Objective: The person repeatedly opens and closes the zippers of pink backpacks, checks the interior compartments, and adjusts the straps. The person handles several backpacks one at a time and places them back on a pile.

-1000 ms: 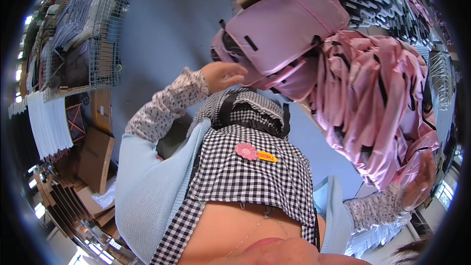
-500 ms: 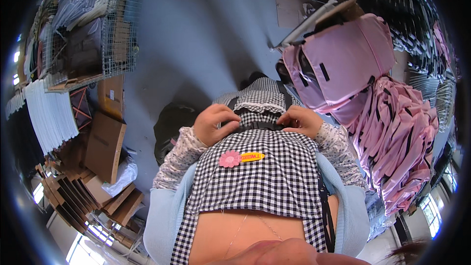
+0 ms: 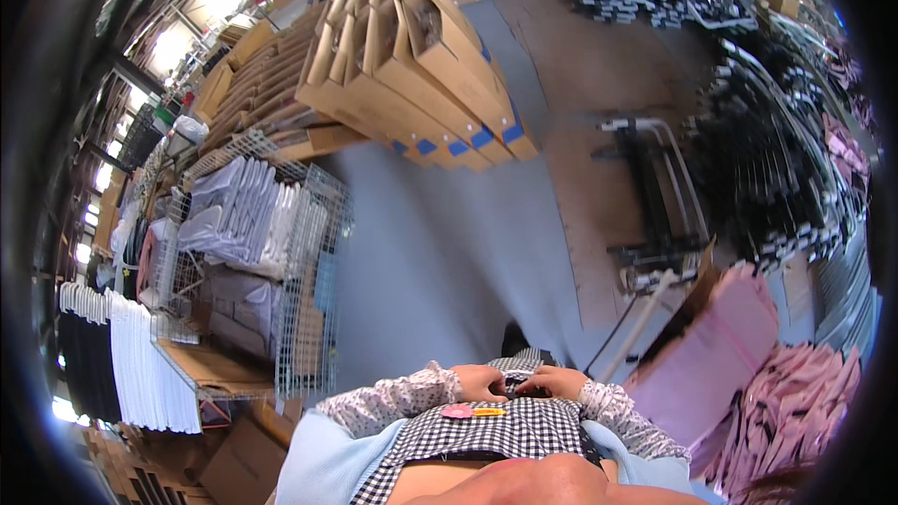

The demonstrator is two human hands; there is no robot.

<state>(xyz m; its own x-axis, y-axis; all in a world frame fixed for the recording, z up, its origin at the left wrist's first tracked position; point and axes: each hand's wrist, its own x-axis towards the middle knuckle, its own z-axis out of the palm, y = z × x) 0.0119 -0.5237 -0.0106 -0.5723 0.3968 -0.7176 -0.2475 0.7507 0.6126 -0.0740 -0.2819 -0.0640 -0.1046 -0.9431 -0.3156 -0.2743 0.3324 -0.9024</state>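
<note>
At my waist, both hands are drawn in close to the front of a black-and-white checked apron (image 3: 524, 435). My left hand (image 3: 480, 382) has its fingers curled in at the dark waist strap (image 3: 511, 383). Facing it, my right hand (image 3: 558, 381) bends its fingers onto the same strap, a small gap from the left. Both hands look closed on it, though the fingertips are small and partly hidden. On the apron's bib, just below the hands, sit a pink flower badge (image 3: 457, 411) and a yellow tag (image 3: 488, 411).
Upright cardboard boxes (image 3: 440, 75) stand ahead. A wire cage (image 3: 318, 318) holding folded grey and white pieces is on the left. Right lie a metal tube frame (image 3: 687, 182), piled black frames (image 3: 758, 150), a pink fabric shell (image 3: 716, 355) and heaped pink covers (image 3: 790, 402).
The view has tilted up, bringing the boxes and black frames ahead into sight. My hands remain at the waist strap and now look closer together, lower in the picture.
</note>
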